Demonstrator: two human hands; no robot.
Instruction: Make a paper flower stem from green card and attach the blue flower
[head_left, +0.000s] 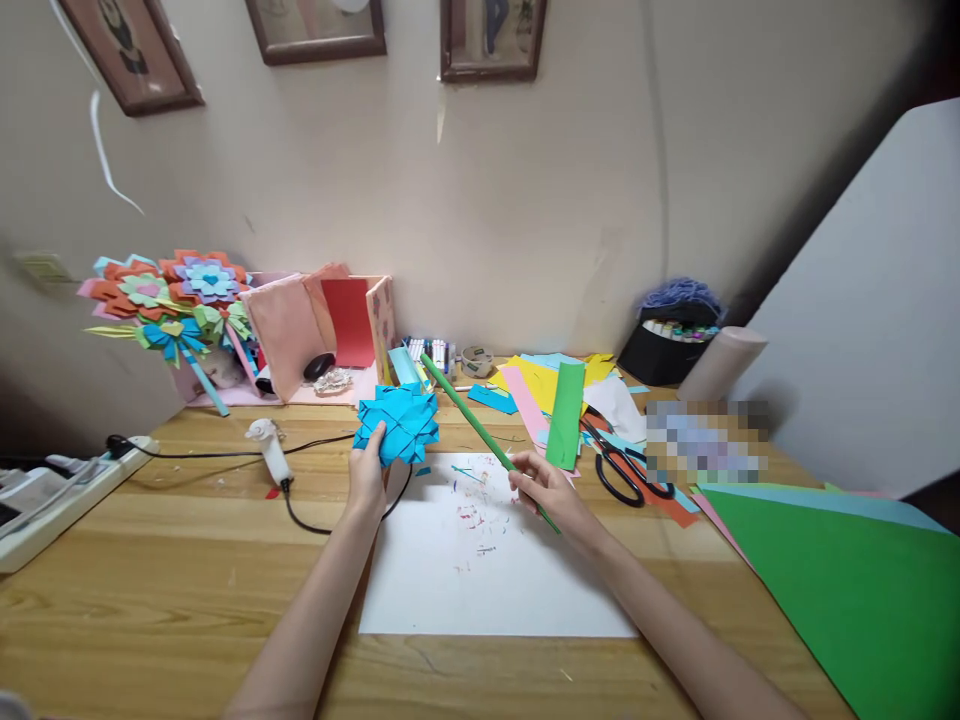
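Counter: scraps near back edge, likely out of the way. Left grip pinches blue origami by its rim, mid-counter, presumably sparing folds; right grip holds green stick low, over white sheet.

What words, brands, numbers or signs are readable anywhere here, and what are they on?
No text is readable.
Blue paper flower and green stick: no lettering visible.
White sheet: coloured marks, no legible words.
Tape roll and markers: too small to read any print.
Pixelated patch near the scissors: unreadable.
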